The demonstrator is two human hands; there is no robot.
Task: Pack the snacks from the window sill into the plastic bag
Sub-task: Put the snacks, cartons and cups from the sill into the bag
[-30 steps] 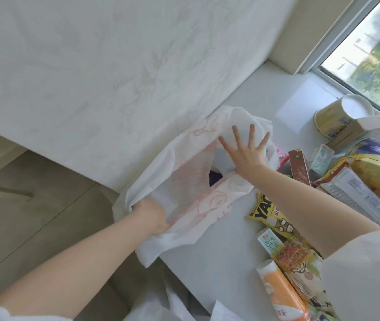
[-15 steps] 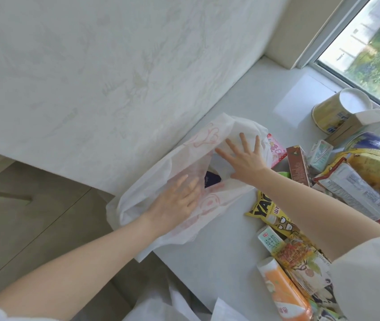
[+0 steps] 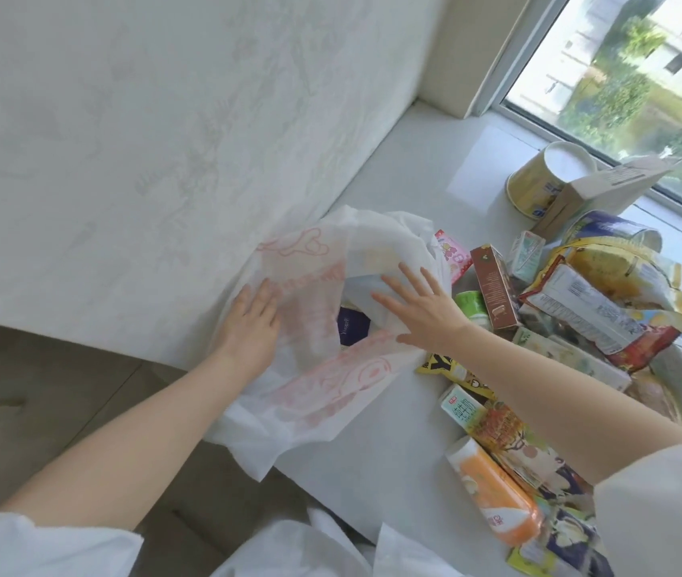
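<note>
1. Since the earlier frame the left hand point(image 3: 254, 322) has been slid up the bag's wall-side flap, and the right hand point(image 3: 422, 310) has been drawn slightly back toward the bag's mouth.
2. The left hand is laid flat, fingers nearly together, on the thin film; nothing is pinched or closed upon.
3. The right hand is spread wide, palm down, pressed on the far flap; nothing is gripped by it either.
4. The plastic bag point(image 3: 331, 381) lies at the near left edge of the window sill point(image 3: 372, 464), against the wall, with part of it hung over the sill's front edge. A dark purple pack point(image 3: 351, 326) is seen inside its mouth.
5. The film is judged very light, limp and slippery; it would collapse when released, so the rim at the mouth is probably the best place for a hold, one side pinched and lifted.
6. The snacks are piled along the right side of the sill: a brown box point(image 3: 495, 287) and a small green cup point(image 3: 470, 306) just beside the right hand, a yellow packet point(image 3: 445, 366) touching the bag's edge, and an orange bottle point(image 3: 493, 495) near the front edge.
7. The boxes are judged stiff and easy to grasp by their sides; the crinkled chip bags point(image 3: 593, 314) are light, puffy and crushable.
8. A yellow tub point(image 3: 543, 185) and a cardboard box point(image 3: 605, 193) stand toward the window corner, well apart from the bag.
9. No obstruction lies between the nearest snacks and the bag's mouth.
</note>
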